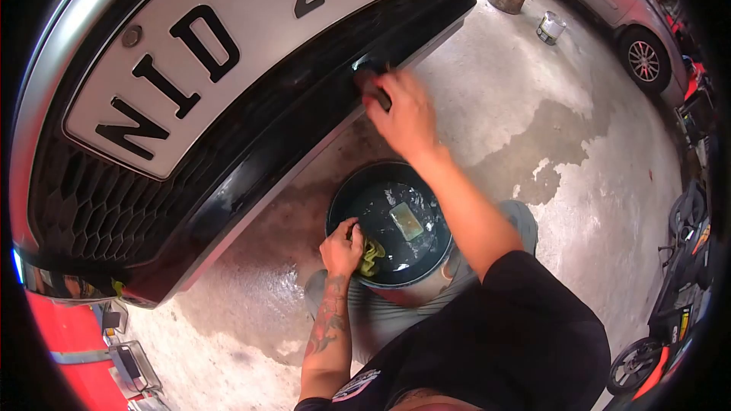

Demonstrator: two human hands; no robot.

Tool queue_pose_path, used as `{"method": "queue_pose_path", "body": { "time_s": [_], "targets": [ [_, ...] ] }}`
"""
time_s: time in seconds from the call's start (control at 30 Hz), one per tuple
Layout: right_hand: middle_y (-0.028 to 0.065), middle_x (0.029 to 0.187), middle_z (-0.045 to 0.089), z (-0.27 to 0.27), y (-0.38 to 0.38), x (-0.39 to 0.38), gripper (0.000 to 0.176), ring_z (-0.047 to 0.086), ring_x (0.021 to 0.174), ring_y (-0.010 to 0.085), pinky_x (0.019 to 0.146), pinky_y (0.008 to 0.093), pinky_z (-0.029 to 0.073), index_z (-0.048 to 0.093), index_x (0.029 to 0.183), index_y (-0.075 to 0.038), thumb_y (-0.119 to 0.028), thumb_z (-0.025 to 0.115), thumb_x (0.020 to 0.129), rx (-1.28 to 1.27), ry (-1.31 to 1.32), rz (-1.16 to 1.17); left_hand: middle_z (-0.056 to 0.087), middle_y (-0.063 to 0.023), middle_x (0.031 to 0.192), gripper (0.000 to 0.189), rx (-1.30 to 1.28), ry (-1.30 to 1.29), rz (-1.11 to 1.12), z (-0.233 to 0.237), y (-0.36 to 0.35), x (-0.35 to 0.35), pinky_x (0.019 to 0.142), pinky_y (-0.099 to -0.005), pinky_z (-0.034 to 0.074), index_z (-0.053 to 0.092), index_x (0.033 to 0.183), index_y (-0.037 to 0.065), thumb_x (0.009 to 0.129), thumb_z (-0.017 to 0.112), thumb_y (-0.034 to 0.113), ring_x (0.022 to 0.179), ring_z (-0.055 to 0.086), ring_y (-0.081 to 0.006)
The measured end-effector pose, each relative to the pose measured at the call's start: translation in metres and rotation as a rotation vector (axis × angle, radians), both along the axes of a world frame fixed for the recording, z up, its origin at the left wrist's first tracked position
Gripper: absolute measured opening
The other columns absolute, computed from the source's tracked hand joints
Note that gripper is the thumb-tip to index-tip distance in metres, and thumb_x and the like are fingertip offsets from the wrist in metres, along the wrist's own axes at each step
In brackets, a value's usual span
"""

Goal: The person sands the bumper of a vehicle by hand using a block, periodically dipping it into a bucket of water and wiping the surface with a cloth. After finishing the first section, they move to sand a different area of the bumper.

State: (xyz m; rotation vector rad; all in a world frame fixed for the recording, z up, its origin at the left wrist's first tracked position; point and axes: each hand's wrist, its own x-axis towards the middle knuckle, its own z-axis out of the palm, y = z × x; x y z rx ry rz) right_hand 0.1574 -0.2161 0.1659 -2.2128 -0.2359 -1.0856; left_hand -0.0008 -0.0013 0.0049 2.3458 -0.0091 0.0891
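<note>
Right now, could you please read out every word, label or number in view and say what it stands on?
"NID 271", then a last character cut off at the top: on the license plate.
Print on the black shirt: too small to read.
Label on the metal can: too small to read.
Yellow label at far right: too blurred to read.

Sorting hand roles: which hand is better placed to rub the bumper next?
Right, I'd judge. The right hand is at the bumper's lower edge, gripping a small dark object. The left hand is lower, at the bucket's rim with a yellow-green cloth.
</note>
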Motion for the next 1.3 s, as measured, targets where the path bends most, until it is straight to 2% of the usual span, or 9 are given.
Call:
{"method": "queue_pose_path", "body": {
  "time_s": [0.07, 0.27, 0.33, 0.47, 0.6, 0.8, 1.0, 1.13, 1.3],
  "targets": [
    [0.0139, 0.108, 0.066, -0.011, 0.005, -0.018, 0.027, 0.065, 0.098, 0.0385, 0.08, 0.0495, 0.055, 0.07, 0.108, -0.008, -0.018, 0.078, 0.083, 0.009, -0.022, 0.047, 0.077, -0.0116, 0.088, 0.023, -0.012, -0.008, 0.003, 0.0, -0.001, 0.002, 0.072, -0.0399, 0.058, 0.077, 0.112, 0.016, 0.096, 0.067, 0.028, 0.075, 0.075, -0.0295],
    [0.0142, 0.109, 0.065, 0.003, -0.006, 0.016, 0.028, 0.064, 0.097, 0.0383, 0.079, 0.0497, 0.055, 0.07, 0.109, -0.01, -0.018, 0.078, 0.083, -0.046, -0.015, -0.073, 0.077, -0.0117, 0.086, 0.021, -0.019, -0.043, 0.008, -0.002, -0.002, 0.001, 0.072, -0.0406, 0.058, 0.077, 0.11, 0.016, 0.095, 0.068, 0.027, 0.078, 0.075, -0.0312],
    [0.0139, 0.108, 0.065, -0.005, -0.001, 0.002, 0.028, 0.064, 0.098, 0.0381, 0.079, 0.0492, 0.055, 0.069, 0.109, -0.01, -0.018, 0.078, 0.084, -0.054, 0.009, -0.06, 0.077, -0.0118, 0.087, 0.021, -0.008, -0.038, 0.007, 0.001, -0.002, 0.001, 0.072, -0.0405, 0.058, 0.077, 0.11, 0.015, 0.095, 0.068, 0.027, 0.079, 0.075, -0.0315],
    [0.0132, 0.107, 0.065, -0.013, 0.001, -0.014, 0.027, 0.064, 0.098, 0.0376, 0.078, 0.0489, 0.055, 0.069, 0.108, -0.01, -0.018, 0.077, 0.084, -0.066, -0.059, 0.002, 0.077, -0.0118, 0.088, 0.022, -0.016, -0.039, 0.01, -0.002, -0.001, 0.001, 0.072, -0.0393, 0.057, 0.077, 0.112, 0.016, 0.096, 0.068, 0.027, 0.073, 0.075, -0.0295],
    [0.0127, 0.109, 0.065, 0.002, -0.01, 0.016, 0.026, 0.065, 0.098, 0.0374, 0.079, 0.0484, 0.055, 0.069, 0.108, -0.011, -0.019, 0.077, 0.084, -0.097, -0.009, -0.078, 0.077, -0.012, 0.088, 0.023, -0.022, -0.026, 0.012, -0.003, -0.002, 0.0, 0.073, -0.0397, 0.058, 0.078, 0.112, 0.016, 0.095, 0.068, 0.028, 0.074, 0.075, -0.03],
    [0.012, 0.108, 0.066, -0.01, -0.001, -0.018, 0.026, 0.066, 0.097, 0.037, 0.079, 0.0488, 0.055, 0.069, 0.108, -0.011, -0.019, 0.076, 0.085, -0.109, -0.066, 0.059, 0.077, -0.0118, 0.088, 0.023, -0.01, -0.028, 0.013, -0.003, -0.002, 0.001, 0.074, -0.0398, 0.058, 0.078, 0.112, 0.017, 0.095, 0.068, 0.029, 0.075, 0.075, -0.03],
    [0.0105, 0.11, 0.066, 0.004, -0.005, 0.01, 0.03, 0.065, 0.1, 0.0354, 0.082, 0.0483, 0.056, 0.07, 0.113, -0.012, -0.019, 0.077, 0.085, -0.119, -0.019, -0.049, 0.077, -0.0109, 0.087, 0.022, 0.013, -0.018, 0.014, 0.005, -0.004, 0.0, 0.073, -0.041, 0.059, 0.077, 0.11, 0.016, 0.095, 0.068, 0.029, 0.078, 0.075, -0.0311],
    [0.0104, 0.108, 0.066, -0.012, 0.002, -0.017, 0.024, 0.065, 0.098, 0.0355, 0.08, 0.0479, 0.056, 0.071, 0.107, -0.011, -0.02, 0.076, 0.085, -0.113, -0.059, 0.024, 0.077, -0.0107, 0.086, 0.022, 0.004, -0.012, 0.013, 0.003, -0.004, 0.001, 0.072, -0.0411, 0.059, 0.077, 0.11, 0.016, 0.095, 0.068, 0.029, 0.075, 0.074, -0.0305],
    [0.0109, 0.11, 0.066, 0.001, -0.008, 0.014, 0.025, 0.065, 0.099, 0.0361, 0.08, 0.047, 0.056, 0.07, 0.107, -0.011, -0.02, 0.076, 0.085, -0.123, -0.019, -0.052, 0.077, -0.0103, 0.087, 0.023, -0.005, -0.013, 0.008, 0.004, -0.004, -0.001, 0.071, -0.0411, 0.057, 0.077, 0.111, 0.017, 0.095, 0.068, 0.029, 0.073, 0.074, -0.0304]
  ]
}}
